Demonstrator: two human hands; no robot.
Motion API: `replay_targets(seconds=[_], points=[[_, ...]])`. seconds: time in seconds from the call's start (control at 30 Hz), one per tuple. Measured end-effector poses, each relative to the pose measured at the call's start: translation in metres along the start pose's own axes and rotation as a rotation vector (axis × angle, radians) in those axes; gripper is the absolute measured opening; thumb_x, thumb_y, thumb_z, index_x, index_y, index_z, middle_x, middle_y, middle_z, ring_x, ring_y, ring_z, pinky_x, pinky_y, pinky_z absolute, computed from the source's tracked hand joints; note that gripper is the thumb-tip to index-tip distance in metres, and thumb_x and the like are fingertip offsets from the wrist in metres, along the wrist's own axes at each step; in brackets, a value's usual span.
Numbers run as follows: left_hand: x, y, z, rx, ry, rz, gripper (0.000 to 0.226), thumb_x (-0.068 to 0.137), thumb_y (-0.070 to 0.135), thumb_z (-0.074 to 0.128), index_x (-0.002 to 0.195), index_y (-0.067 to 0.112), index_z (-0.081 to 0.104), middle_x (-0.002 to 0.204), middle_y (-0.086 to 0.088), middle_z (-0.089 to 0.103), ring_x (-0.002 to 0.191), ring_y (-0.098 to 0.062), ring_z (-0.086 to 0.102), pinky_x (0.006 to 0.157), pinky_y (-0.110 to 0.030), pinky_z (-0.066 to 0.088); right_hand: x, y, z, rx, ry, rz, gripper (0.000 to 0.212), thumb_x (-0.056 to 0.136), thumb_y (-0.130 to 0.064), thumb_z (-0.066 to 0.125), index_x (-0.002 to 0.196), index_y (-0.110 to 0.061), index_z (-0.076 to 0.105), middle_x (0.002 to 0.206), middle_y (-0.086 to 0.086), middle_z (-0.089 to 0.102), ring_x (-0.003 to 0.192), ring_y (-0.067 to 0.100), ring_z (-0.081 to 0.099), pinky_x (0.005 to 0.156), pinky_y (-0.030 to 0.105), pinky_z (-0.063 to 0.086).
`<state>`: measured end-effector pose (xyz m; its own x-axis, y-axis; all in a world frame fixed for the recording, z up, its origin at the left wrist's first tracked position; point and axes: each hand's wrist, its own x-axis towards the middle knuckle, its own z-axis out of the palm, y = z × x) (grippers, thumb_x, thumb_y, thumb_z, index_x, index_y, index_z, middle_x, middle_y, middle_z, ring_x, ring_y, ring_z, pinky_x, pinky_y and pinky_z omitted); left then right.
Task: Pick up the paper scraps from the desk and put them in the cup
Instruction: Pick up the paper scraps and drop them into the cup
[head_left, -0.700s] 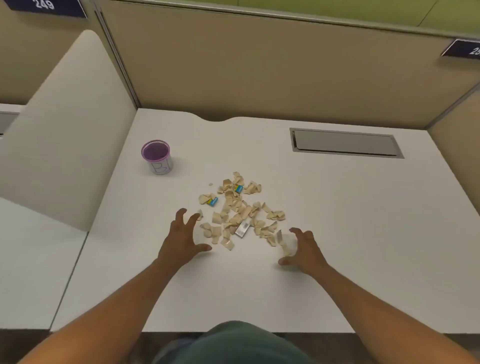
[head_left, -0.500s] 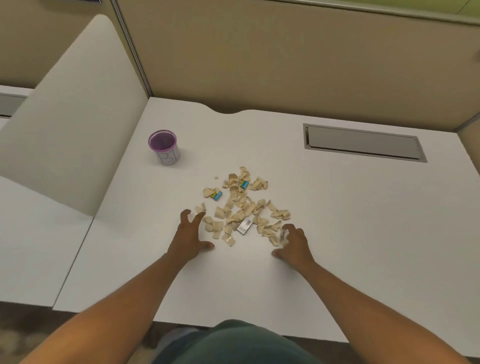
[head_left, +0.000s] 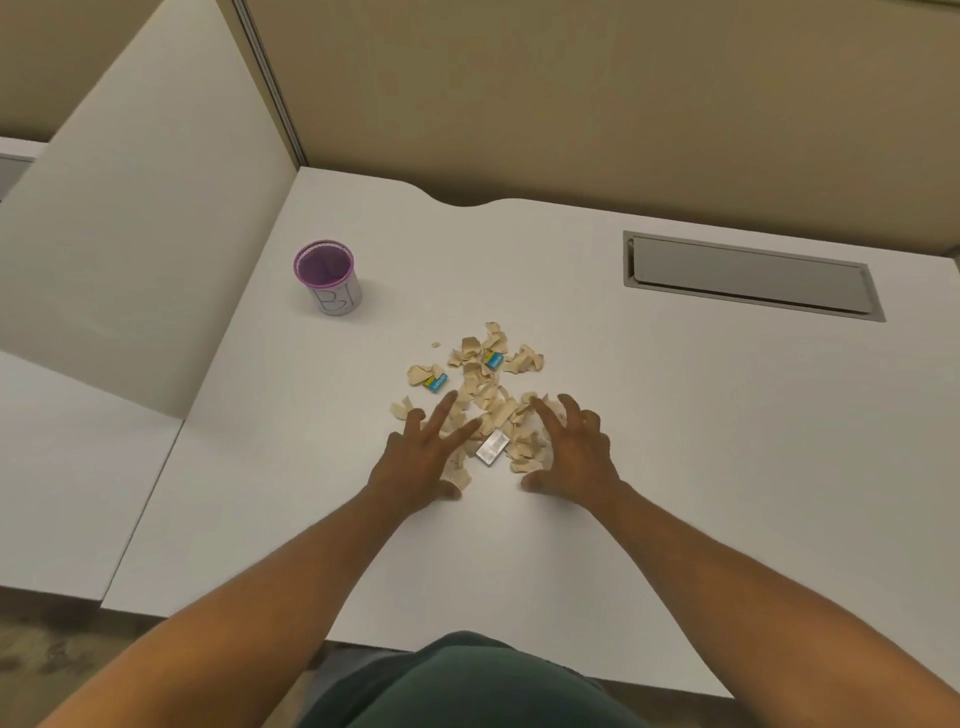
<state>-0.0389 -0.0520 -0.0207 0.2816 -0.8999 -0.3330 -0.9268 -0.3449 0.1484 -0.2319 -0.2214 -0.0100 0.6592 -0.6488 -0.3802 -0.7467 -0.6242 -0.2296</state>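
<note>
the person's left hand (head_left: 423, 457) and right hand (head_left: 569, 452) rest on the near edge of a loose pile of tan paper scraps (head_left: 485, 400) in the middle of the white desk (head_left: 675, 467). both hands are spread, fingers fanned wide and palms down, holding nothing yet. they flank the pile, the left at its 7 o'clock side and the right at its 5 o'clock side, with thumbs pointing inward toward each other. this looks like a raking posture: hands set on either side so the scattered bits can be swept together into one heap rather than picked one at a time.

between the two hands lies a small silver foil piece (head_left: 491, 447), and farther up the pile sit two blue printed scraps (head_left: 435, 384) (head_left: 493, 359), one at 10 o'clock and one at 12 o'clock of the pile's centre.

the cup (head_left: 328, 278), with a purple inside and a white outer wall with drawn marks, stands upright and well apart from the pile, at about 10 o'clock from it, near the desk's left edge by the white divider panel (head_left: 130, 234). its mouth faces up, and no scraps can be seen inside. a grey cable hatch (head_left: 748, 275) lies flush in the desk at 2 o'clock, clear of the work.
</note>
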Motion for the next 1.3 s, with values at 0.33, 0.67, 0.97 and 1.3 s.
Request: replay_targets(seconds=[0.33,0.67,0.97,1.3], points=[[0.033,-0.011,-0.007,-0.014,-0.111,0.118,0.061,0.104,0.022,0.062,0.159,0.035,0.04,0.168,-0.003,0.027,0.128,-0.033,0.044,0.085,-0.048,0.061,0.021,-0.032,0.01,-0.101,-0.053,-0.126,0.064,0.096,-0.026,0.063,0.153,-0.037,0.038,0.162,0.001,0.026,0.129,0.027,0.04,0.086,0.035,0.053],[0.041,-0.025,-0.011,-0.103,-0.026,0.084,0.026,0.104,0.01,0.045,0.108,0.01,0.071,0.113,-0.007,0.066,0.105,-0.03,0.059,0.084,-0.042,0.051,0.019,-0.043,0.016,0.144,0.094,-0.044,0.032,0.085,-0.002,0.052,0.108,-0.017,0.07,0.124,0.001,0.056,0.106,0.027,0.054,0.081,0.034,0.053],[0.034,-0.064,-0.048,-0.597,0.216,-0.093,0.02,0.099,0.016,0.065,0.112,0.015,0.081,0.107,-0.005,0.078,0.098,-0.028,0.07,0.086,-0.035,0.052,0.023,-0.033,0.028,0.267,0.148,0.048,0.031,0.086,0.002,0.063,0.111,-0.01,0.076,0.128,0.004,0.064,0.114,0.025,0.06,0.089,0.023,0.044],[0.086,-0.179,-0.15,-0.521,0.498,-0.423,0.032,0.099,0.031,0.06,0.094,0.009,0.082,0.08,-0.019,0.074,0.081,-0.039,0.069,0.068,-0.036,0.045,0.023,-0.035,0.028,0.287,0.155,0.063,0.032,0.079,0.01,0.072,0.104,-0.008,0.079,0.121,0.006,0.07,0.109,0.029,0.064,0.086,0.023,0.041]])
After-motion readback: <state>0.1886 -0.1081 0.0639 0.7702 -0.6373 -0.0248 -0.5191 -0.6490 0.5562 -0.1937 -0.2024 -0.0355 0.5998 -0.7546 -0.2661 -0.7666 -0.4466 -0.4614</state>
